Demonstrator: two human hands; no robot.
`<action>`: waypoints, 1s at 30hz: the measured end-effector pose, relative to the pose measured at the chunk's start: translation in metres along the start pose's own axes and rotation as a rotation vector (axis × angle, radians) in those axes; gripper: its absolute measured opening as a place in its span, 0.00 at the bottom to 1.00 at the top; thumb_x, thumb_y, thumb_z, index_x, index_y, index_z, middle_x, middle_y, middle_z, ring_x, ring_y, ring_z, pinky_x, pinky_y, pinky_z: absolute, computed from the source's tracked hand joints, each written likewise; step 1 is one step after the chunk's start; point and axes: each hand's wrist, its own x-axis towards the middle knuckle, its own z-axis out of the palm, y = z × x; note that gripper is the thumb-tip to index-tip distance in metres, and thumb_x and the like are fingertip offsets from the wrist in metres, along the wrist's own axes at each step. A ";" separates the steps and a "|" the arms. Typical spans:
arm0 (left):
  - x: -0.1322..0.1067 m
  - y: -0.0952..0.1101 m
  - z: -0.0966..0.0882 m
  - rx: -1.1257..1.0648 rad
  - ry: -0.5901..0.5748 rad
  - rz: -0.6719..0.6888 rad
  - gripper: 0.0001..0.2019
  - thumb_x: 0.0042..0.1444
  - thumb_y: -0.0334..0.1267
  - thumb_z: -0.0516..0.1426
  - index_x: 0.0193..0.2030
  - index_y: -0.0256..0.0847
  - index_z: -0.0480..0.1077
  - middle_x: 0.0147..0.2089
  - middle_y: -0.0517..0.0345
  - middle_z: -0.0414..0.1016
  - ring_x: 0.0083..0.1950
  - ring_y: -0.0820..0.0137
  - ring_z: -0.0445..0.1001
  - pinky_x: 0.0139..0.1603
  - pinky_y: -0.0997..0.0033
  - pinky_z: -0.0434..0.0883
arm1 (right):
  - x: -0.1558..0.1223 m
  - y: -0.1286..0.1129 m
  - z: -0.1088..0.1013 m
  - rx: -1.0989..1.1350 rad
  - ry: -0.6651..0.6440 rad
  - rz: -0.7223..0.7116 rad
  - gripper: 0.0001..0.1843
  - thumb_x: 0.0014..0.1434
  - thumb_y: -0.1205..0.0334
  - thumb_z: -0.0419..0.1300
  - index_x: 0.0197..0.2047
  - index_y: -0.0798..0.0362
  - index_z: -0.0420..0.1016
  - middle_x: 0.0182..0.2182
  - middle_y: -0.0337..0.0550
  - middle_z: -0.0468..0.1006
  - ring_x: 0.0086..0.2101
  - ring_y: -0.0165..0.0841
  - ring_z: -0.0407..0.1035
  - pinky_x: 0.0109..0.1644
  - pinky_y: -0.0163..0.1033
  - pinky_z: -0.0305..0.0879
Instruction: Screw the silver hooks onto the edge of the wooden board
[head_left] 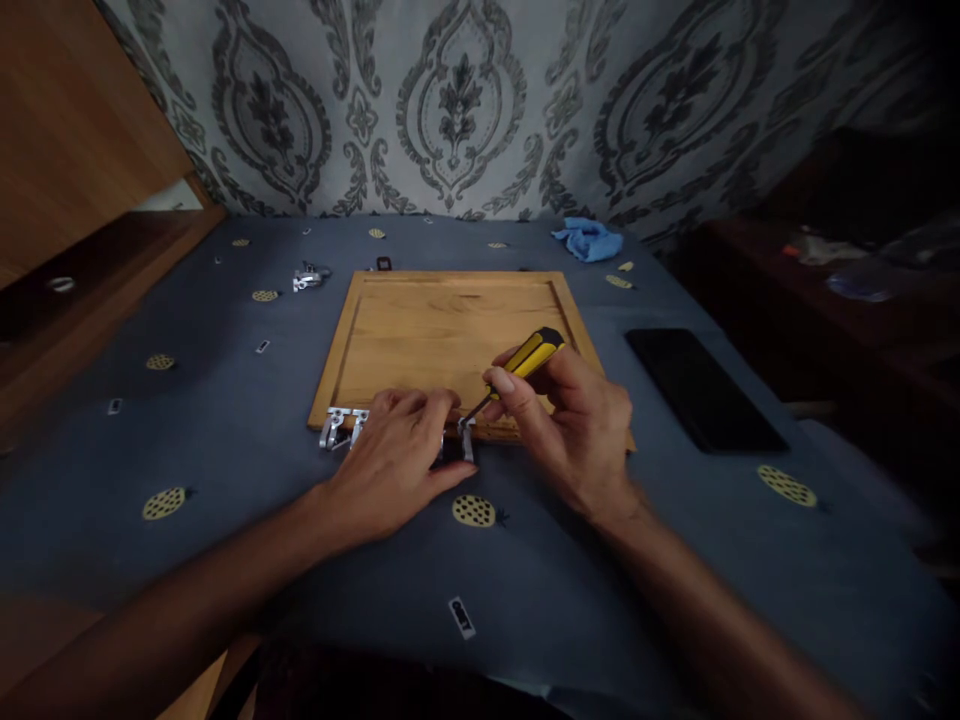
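A wooden cabinet door point(435, 340) lies flat with its framed face up. Along its near edge sit metal hinges: two at the left, including a left hinge point(332, 426), and a right hinge point(466, 440) between my hands. My left hand point(397, 450) is closed at the near edge, fingers over the wood and thumb below, holding the right hinge; part of the hinge is hidden. My right hand point(577, 425) grips a yellow and black screwdriver point(534, 354), slanted down leftward, with its tip at the right hinge.
The door rests on a blue patterned tablecloth point(225, 420). A loose hinge point(309, 277) lies behind it to the left. A blue cloth point(589, 240) is at the back right, and a black phone point(701, 388) lies right of the door. Wooden furniture point(90, 140) stands at the left.
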 end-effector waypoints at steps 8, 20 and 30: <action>0.000 -0.002 0.002 -0.018 0.004 0.011 0.18 0.58 0.41 0.64 0.49 0.40 0.61 0.48 0.51 0.75 0.51 0.57 0.73 0.54 0.53 0.67 | 0.020 0.000 -0.010 0.024 -0.253 -0.062 0.14 0.67 0.53 0.57 0.33 0.54 0.72 0.23 0.38 0.73 0.25 0.29 0.68 0.27 0.35 0.60; 0.000 -0.002 0.000 -0.022 -0.004 0.019 0.17 0.59 0.41 0.62 0.49 0.42 0.60 0.50 0.52 0.75 0.52 0.58 0.73 0.55 0.53 0.66 | 0.019 0.003 -0.010 0.314 -0.167 0.110 0.16 0.62 0.47 0.62 0.38 0.53 0.75 0.30 0.38 0.78 0.24 0.28 0.73 0.27 0.34 0.69; 0.001 -0.001 -0.006 0.009 -0.045 0.024 0.19 0.57 0.42 0.65 0.49 0.42 0.61 0.49 0.52 0.76 0.53 0.56 0.74 0.56 0.52 0.66 | 0.021 0.015 -0.014 0.434 0.268 0.334 0.17 0.59 0.46 0.65 0.36 0.52 0.72 0.29 0.38 0.79 0.19 0.26 0.72 0.22 0.32 0.66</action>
